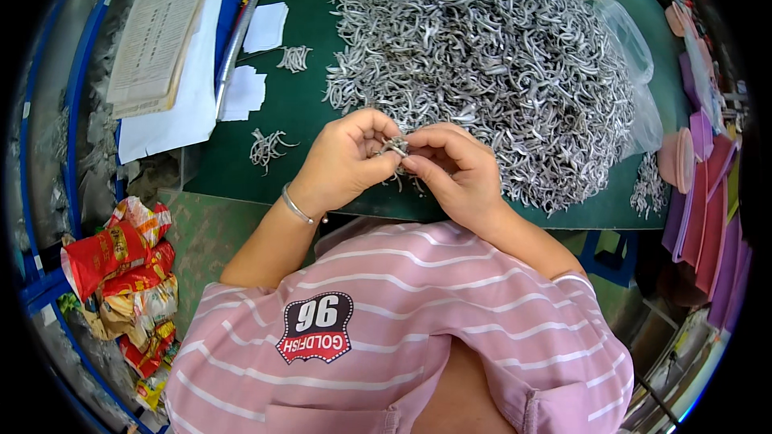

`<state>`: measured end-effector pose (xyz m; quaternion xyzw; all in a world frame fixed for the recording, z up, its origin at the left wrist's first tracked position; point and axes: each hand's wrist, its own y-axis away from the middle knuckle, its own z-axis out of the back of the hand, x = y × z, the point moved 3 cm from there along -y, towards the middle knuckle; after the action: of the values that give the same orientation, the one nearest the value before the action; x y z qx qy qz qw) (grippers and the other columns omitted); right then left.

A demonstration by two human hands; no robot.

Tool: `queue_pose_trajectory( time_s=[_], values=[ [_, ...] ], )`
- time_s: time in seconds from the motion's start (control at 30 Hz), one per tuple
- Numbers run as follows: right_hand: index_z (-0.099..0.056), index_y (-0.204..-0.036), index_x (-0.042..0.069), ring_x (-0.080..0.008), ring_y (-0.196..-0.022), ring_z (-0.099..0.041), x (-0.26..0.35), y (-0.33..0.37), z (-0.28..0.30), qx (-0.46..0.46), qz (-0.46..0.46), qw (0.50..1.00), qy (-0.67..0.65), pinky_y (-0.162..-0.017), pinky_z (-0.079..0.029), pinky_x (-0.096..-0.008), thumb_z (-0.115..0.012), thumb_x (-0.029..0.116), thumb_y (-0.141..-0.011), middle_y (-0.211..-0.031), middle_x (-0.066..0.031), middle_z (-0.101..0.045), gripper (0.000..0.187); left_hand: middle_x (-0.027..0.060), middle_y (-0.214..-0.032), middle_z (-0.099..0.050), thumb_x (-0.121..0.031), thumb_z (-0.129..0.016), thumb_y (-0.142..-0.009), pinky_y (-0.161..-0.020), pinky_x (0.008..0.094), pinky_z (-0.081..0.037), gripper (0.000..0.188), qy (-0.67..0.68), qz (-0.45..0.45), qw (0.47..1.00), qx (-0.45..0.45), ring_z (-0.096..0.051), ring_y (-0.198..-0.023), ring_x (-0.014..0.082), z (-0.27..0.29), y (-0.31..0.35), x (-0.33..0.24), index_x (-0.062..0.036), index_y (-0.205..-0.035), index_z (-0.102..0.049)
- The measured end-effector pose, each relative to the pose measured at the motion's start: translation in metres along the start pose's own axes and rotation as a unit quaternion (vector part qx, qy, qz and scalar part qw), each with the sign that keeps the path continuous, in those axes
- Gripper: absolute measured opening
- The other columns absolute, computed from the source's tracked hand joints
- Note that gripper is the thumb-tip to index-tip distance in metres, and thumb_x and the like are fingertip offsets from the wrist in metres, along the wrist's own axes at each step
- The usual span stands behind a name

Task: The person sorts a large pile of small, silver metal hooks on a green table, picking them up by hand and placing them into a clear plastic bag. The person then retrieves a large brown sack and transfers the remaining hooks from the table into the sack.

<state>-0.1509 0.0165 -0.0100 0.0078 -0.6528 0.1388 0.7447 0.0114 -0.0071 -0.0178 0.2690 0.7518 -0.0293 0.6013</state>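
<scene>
Both hands pinched metal hooks at frame centre.
Left hand (346, 159) and right hand (454, 169) clamped together on small hooks (394, 146) beside the big grey pile (490, 56).

A heap of metal hooks (490, 64) is lying on the table (305, 104), behind the left hand (346, 162) and right hand (454, 170); papers (165, 32) are lying to its left.

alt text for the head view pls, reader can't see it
Seen from above, a person's left hand and right hand pinch a small cluster of curved grey metal hooks between them over a green table mat. A large heap of the same hooks lies just beyond, with paper slips to the left.
</scene>
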Motion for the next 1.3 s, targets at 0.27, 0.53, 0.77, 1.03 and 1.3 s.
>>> queue_pose_trajectory(
  time_s=[0.27, 0.53, 0.77, 1.03, 1.3],
  values=[
    [-0.064, -0.097, -0.003, -0.0156, -0.075, -0.064, -0.003, 0.002, 0.002, -0.029, -0.002, 0.999, -0.014, -0.065, -0.054, -0.0242, -0.067, -0.003, -0.08, -0.092, -0.0103, -0.063, 0.017, 0.0027, -0.091, -0.058, 0.008, -0.059, -0.08, -0.064, 0.0174, -0.045, 0.022, -0.011, 0.003, 1.0, 0.01, -0.054, -0.078, 0.0042, 0.0, -0.003, 0.004, 0.002, -0.1, -0.054],
    [-0.065, -0.095, -0.002, -0.0162, -0.072, -0.064, 0.001, 0.003, 0.003, -0.054, 0.036, 0.997, 0.04, -0.062, -0.053, -0.0243, -0.067, -0.003, -0.079, -0.088, -0.0108, -0.063, 0.016, -0.0001, -0.083, -0.061, 0.001, -0.064, -0.079, -0.058, 0.0165, -0.044, 0.016, -0.016, -0.017, 1.0, -0.021, -0.055, -0.068, 0.0012, -0.003, -0.002, 0.003, 0.0018, -0.093, -0.058],
    [-0.064, -0.093, -0.003, -0.0154, -0.071, -0.064, -0.002, 0.004, 0.005, -0.052, 0.03, 0.998, 0.031, -0.061, -0.053, -0.0242, -0.067, -0.004, -0.079, -0.087, -0.0104, -0.063, 0.014, 0.0011, -0.088, -0.058, 0.005, -0.065, -0.077, -0.056, 0.0188, -0.043, 0.016, -0.267, -0.096, 0.957, -0.063, -0.05, -0.067, 0.0026, -0.006, 0.001, -0.005, -0.0001, -0.091, -0.058],
    [-0.063, -0.091, -0.003, -0.0138, -0.07, -0.064, -0.011, 0.006, 0.003, -0.056, -0.004, 0.998, -0.007, -0.061, -0.053, -0.0236, -0.066, -0.005, -0.079, -0.085, -0.0094, -0.063, 0.012, 0.0067, -0.082, -0.055, 0.002, -0.066, -0.072, -0.051, 0.0258, -0.044, 0.017, -0.356, -0.197, 0.909, -0.093, -0.052, -0.057, 0.0124, -0.015, 0.004, -0.017, -0.0008, -0.087, -0.058],
    [-0.062, -0.091, -0.003, -0.0126, -0.072, -0.065, -0.016, 0.008, 0.003, -0.061, -0.026, 0.997, -0.032, -0.062, -0.053, -0.0233, -0.064, -0.005, -0.08, -0.085, -0.0089, -0.063, 0.011, 0.0118, -0.084, -0.053, 0.002, -0.065, -0.07, -0.057, 0.0331, -0.047, 0.021, -0.408, -0.244, 0.875, -0.092, -0.056, -0.067, 0.0264, -0.017, 0.005, -0.019, -0.0003, -0.089, -0.056]
  ],
)
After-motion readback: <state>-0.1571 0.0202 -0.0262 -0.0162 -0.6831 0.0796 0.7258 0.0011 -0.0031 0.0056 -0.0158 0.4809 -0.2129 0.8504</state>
